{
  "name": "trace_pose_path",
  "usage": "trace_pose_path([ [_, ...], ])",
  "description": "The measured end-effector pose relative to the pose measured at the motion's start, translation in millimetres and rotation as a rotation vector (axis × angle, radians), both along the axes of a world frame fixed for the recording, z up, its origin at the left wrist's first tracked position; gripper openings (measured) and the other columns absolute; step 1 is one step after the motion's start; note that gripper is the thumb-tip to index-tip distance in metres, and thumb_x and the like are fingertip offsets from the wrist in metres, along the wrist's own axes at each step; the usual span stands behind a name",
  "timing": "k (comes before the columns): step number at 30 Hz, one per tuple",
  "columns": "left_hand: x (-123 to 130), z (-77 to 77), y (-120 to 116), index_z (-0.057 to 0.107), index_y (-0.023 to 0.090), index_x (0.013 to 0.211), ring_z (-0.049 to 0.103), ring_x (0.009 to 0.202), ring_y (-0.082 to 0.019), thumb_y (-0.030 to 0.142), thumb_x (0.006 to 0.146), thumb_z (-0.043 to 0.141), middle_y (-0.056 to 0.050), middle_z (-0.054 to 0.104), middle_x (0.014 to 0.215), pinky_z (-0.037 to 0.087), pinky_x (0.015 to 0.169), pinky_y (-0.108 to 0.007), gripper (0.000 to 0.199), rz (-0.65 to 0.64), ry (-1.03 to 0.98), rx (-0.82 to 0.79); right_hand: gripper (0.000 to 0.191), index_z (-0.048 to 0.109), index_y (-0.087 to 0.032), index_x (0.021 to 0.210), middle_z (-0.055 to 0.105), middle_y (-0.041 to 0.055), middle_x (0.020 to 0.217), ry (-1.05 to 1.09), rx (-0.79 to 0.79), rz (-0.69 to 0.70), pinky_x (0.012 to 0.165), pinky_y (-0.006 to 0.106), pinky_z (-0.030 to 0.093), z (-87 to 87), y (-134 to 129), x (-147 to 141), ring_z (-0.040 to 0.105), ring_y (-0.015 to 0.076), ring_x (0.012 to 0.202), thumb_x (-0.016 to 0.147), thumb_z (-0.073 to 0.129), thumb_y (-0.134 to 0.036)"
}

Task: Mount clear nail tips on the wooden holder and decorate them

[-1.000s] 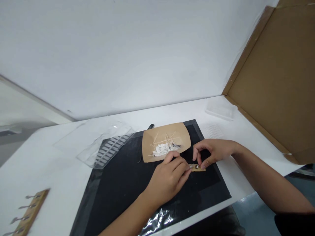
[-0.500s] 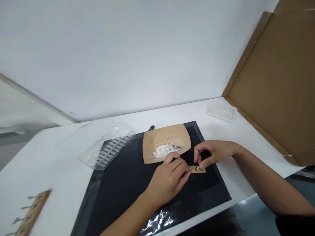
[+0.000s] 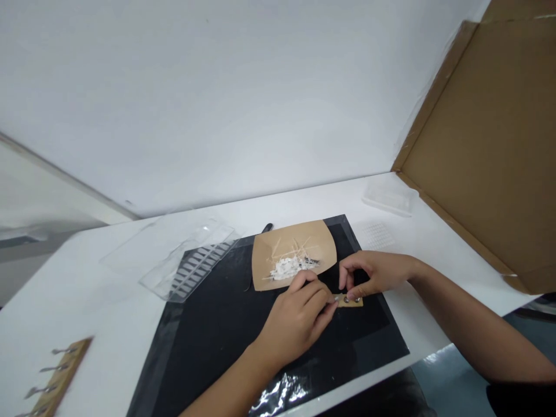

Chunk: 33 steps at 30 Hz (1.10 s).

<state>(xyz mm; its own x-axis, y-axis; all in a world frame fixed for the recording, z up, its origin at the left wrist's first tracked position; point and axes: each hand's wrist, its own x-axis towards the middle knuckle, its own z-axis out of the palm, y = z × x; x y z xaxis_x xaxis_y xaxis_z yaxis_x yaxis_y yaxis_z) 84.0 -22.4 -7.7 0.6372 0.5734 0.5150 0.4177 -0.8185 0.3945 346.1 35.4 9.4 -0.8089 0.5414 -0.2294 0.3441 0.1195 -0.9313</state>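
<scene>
My left hand (image 3: 299, 315) is closed at the left end of a small wooden strip (image 3: 358, 302) lying on the black mat (image 3: 217, 336). A tiny pale, clear piece (image 3: 337, 297) shows at its fingertips. My right hand (image 3: 369, 272) reaches in from the right, its curled fingers and thumb at the strip, near small round metal parts on it. Whether anything tiny is between those fingertips is too small to tell. Behind the hands, a brown paper tray (image 3: 263, 255) holds a pile of white bits and thin clear sticks.
Clear plastic compartment trays (image 3: 186, 272) overlap the mat's left corner. A wooden strip with metal prongs (image 3: 65, 376) lies front left. Behind the paper tray is a dark tool (image 3: 267, 227). A clear box (image 3: 388, 198) and cardboard (image 3: 482, 156) stand at the right.
My right hand has shifted slightly left along the wooden strip, uncovering more of its right end. My left hand stays in nearly the same place.
</scene>
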Motion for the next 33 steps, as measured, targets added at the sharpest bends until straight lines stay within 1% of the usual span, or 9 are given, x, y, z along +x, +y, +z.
trace_pose_path([
  [5, 0, 1.4, 0, 0.066, 0.018, 0.093, 0.057, 0.090, -0.021, 0.013, 0.099, 0.065, -0.004, 0.069, 0.085, 0.055, 0.084, -0.037, 0.007, 0.000, 0.008, 0.001, 0.038, 0.071, -0.020, 0.116, 0.079, 0.0021, 0.099, 0.004, 0.076, 0.044, 0.085, 0.028, 0.054, -0.8, 1, 1, 0.074, 0.0156, 0.092, 0.088, 0.084, -0.044],
  [10, -2, -2.1, 0, 0.065, 0.019, 0.094, 0.057, 0.092, -0.021, 0.013, 0.097, 0.067, -0.003, 0.071, 0.086, 0.054, 0.085, -0.037, 0.007, -0.004, 0.003, 0.002, 0.037, 0.072, -0.021, 0.114, 0.078, 0.0027, 0.102, -0.013, 0.070, 0.043, 0.085, 0.028, 0.055, 1.7, 2, 2, 0.074, 0.0170, 0.095, 0.090, 0.082, -0.048],
  [14, -3, -4.4, 2, 0.065, 0.019, 0.095, 0.057, 0.095, -0.022, 0.011, 0.097, 0.067, -0.003, 0.073, 0.089, 0.053, 0.085, -0.036, 0.009, -0.019, 0.007, -0.012, 0.034, 0.073, -0.020, 0.110, 0.077, 0.0024, 0.096, -0.029, 0.082, 0.019, 0.078, 0.027, 0.054, 1.1, 3, 0, 0.071, 0.0159, 0.087, 0.095, 0.075, -0.051],
  [16, -4, -4.3, 2, 0.065, 0.020, 0.094, 0.057, 0.095, -0.022, 0.011, 0.097, 0.067, -0.003, 0.074, 0.090, 0.053, 0.085, -0.035, 0.010, -0.019, -0.003, -0.033, 0.033, 0.074, -0.020, 0.106, 0.076, 0.0021, 0.093, -0.029, 0.091, 0.004, 0.076, 0.026, 0.054, 0.2, 3, -1, 0.071, 0.0154, 0.084, 0.095, 0.075, -0.051],
  [19, -5, -3.8, 3, 0.065, 0.021, 0.094, 0.059, 0.093, -0.020, 0.010, 0.096, 0.068, -0.002, 0.076, 0.091, 0.053, 0.086, -0.036, 0.011, -0.036, -0.029, -0.074, 0.031, 0.076, -0.020, 0.101, 0.077, 0.0023, 0.093, -0.005, 0.089, -0.019, 0.077, 0.027, 0.055, -1.4, 2, -4, 0.071, 0.0158, 0.085, 0.092, 0.080, -0.050],
  [24, -5, -4.0, 4, 0.067, 0.021, 0.097, 0.062, 0.088, -0.017, 0.010, 0.095, 0.070, -0.001, 0.077, 0.094, 0.052, 0.089, -0.037, 0.012, -0.074, -0.090, -0.116, 0.030, 0.078, -0.020, 0.099, 0.078, 0.0024, 0.093, 0.009, 0.085, -0.019, 0.077, 0.027, 0.055, -2.8, 1, -6, 0.072, 0.0158, 0.084, 0.092, 0.080, -0.050],
  [28, -6, -4.3, 6, 0.067, 0.021, 0.100, 0.061, 0.088, -0.018, 0.010, 0.095, 0.070, -0.001, 0.077, 0.095, 0.052, 0.089, -0.038, 0.012, -0.088, -0.098, -0.110, 0.029, 0.079, -0.021, 0.097, 0.078, 0.0016, 0.090, -0.011, 0.112, -0.030, 0.075, 0.026, 0.053, -3.0, 1, -7, 0.070, 0.0151, 0.081, 0.092, 0.079, -0.049],
  [33, -7, -4.9, 5, 0.067, 0.020, 0.093, 0.058, 0.093, -0.020, 0.012, 0.094, 0.073, -0.002, 0.075, 0.092, 0.052, 0.083, -0.034, 0.010, -0.079, -0.086, -0.073, 0.029, 0.077, -0.020, 0.093, 0.075, 0.0003, 0.084, -0.044, 0.171, -0.049, 0.070, 0.025, 0.050, -4.5, -1, -9, 0.067, 0.0141, 0.076, 0.095, 0.076, -0.049],
])
